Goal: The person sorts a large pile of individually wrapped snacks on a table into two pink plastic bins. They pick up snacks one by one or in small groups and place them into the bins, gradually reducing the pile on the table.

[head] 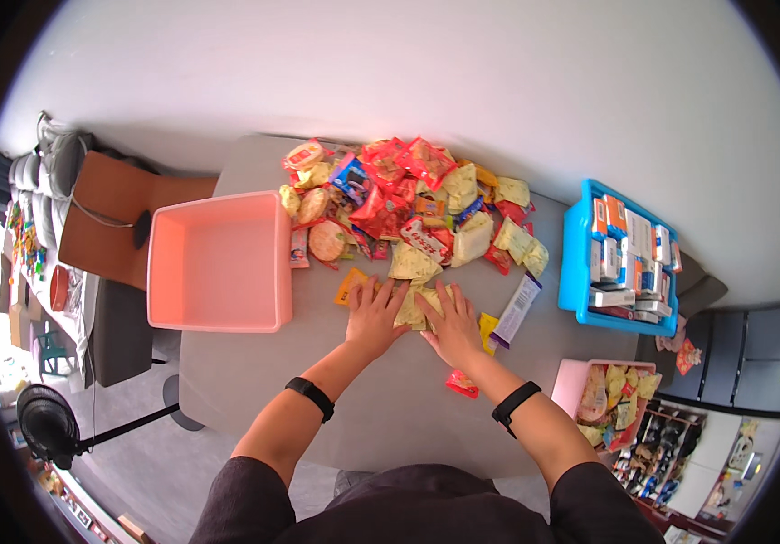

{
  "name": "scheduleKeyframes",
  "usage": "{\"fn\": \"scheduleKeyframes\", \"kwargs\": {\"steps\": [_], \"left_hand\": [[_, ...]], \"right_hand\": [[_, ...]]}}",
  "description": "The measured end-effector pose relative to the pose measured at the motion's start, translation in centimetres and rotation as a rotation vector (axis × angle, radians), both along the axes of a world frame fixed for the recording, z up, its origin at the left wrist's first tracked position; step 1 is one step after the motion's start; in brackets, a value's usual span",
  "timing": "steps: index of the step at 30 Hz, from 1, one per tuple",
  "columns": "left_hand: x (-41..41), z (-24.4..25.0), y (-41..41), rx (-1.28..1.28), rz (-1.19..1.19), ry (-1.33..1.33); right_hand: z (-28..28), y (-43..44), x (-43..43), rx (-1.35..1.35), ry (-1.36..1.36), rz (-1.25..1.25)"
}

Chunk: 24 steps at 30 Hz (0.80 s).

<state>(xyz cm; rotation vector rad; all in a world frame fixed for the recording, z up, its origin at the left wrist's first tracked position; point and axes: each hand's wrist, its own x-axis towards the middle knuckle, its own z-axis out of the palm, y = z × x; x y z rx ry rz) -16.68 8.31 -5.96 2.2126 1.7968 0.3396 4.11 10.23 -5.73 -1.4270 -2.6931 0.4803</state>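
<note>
My left hand (374, 316) lies palm down on the grey table, fingers spread, its fingertips at the left edge of a pale yellow snack packet (409, 314). From the other side, my right hand (457, 328) rests with fingers apart over the right part of the pale yellow packets, partly hiding them. Another pale yellow packet (414, 264) lies just beyond my fingertips, against a large heap of wrapped snacks (386, 211) in red, yellow and blue wrappers. An orange-yellow packet (349, 285) lies beside my left fingers. Close to my right hand is a yellow packet (488, 332).
An empty pink plastic bin (220, 323) stands left on the table (363, 421). At right are a blue basket of small boxes (574, 272) and a pink bin of snacks (570, 387). A purple-and-white bar (518, 309) and red packet (462, 384) lie nearby. A wall borders the far side.
</note>
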Motion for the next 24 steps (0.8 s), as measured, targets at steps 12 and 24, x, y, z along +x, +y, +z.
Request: {"fn": "scheduleKeyframes", "kwargs": {"steps": [12,24], "left_hand": [[4.2,-0.2,-4.1,-0.178,0.124,-0.565],[28.9,9.2,-8.6,-0.248,-0.385,-0.809]], "right_hand": [[-0.7,-4.5,6.2,-0.158,0.702,-0.278],[13.6,-17.6,26.9,0.230,0.871,-0.696]]}}
